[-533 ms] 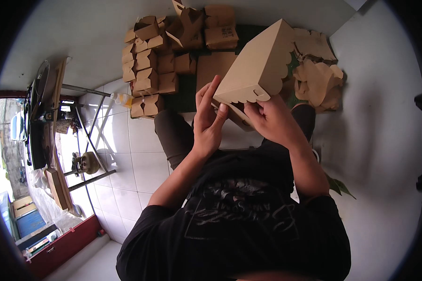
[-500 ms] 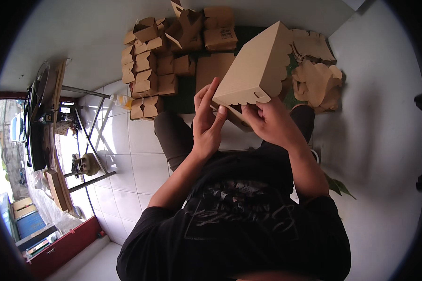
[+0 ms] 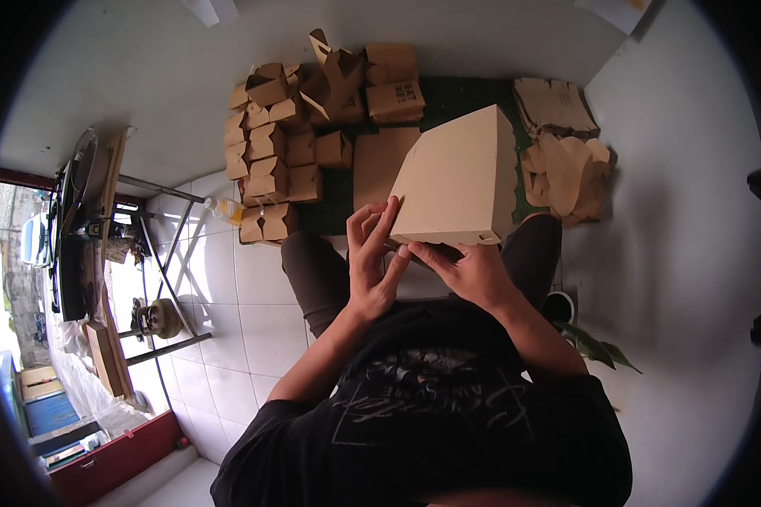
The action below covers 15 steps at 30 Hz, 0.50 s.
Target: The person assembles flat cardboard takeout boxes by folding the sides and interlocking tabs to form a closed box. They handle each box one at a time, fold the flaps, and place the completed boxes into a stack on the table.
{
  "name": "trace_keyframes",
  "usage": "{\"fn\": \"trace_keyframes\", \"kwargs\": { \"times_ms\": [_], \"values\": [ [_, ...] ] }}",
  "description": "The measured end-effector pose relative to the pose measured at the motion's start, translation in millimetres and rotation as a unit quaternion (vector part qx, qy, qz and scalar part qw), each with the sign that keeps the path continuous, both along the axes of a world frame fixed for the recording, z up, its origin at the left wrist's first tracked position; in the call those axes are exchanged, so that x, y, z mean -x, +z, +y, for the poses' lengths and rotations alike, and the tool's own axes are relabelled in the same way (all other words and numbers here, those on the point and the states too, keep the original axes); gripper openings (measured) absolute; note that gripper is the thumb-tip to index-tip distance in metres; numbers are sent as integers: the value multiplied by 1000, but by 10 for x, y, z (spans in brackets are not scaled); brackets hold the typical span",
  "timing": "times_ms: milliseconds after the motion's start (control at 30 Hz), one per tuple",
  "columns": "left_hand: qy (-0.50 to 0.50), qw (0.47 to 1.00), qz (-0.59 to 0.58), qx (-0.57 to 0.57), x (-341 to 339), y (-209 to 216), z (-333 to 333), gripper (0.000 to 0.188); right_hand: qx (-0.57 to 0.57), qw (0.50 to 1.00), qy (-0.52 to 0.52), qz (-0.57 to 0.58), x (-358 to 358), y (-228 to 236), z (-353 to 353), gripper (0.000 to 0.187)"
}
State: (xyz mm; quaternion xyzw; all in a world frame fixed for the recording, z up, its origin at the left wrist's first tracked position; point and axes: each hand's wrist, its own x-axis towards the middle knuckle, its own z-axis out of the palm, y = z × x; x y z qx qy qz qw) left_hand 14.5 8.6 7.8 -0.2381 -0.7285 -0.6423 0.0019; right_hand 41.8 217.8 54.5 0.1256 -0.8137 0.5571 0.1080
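Observation:
A large brown cardboard box (image 3: 452, 182) is held up in front of me, tilted, with a smooth panel facing up and scalloped flaps along its lower edges. My left hand (image 3: 370, 258) grips its near left corner, fingers up along the side and thumb at the near edge. Along the same near edge, my right hand (image 3: 473, 275) pinches the cardboard, its thumb close to my left thumb. The box hides some of the right fingers. Beyond it lies a flat cardboard piece (image 3: 382, 160) on a green mat (image 3: 457, 91).
Several small folded boxes (image 3: 266, 177) are stacked at the far left, beside a bottle of yellow liquid (image 3: 226, 209). Flat cardboard blanks (image 3: 562, 173) lie at the right near the wall. A metal-legged frame (image 3: 165, 253) stands left; a potted plant (image 3: 596, 345) is at my right.
The box has tipped, so its scalloped side flaps show less. My right hand has moved left along the near edge toward my left thumb. The whole view has shifted slightly.

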Motion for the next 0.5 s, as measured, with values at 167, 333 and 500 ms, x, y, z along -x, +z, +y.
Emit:
{"fn": "trace_keyframes", "kwargs": {
  "times_ms": [167,333,500],
  "values": [
    [-15,999,-34,-36,159,-111,-36,98,16,1000,-12,3,-34,-67,44,27],
    [-76,991,-77,-84,336,-159,13,109,93,993,2,-73,56,-93,89,28],
    [-58,996,-29,-57,439,-140,51,107,171,977,10,-127,162,-129,119,30]
  ]
}}
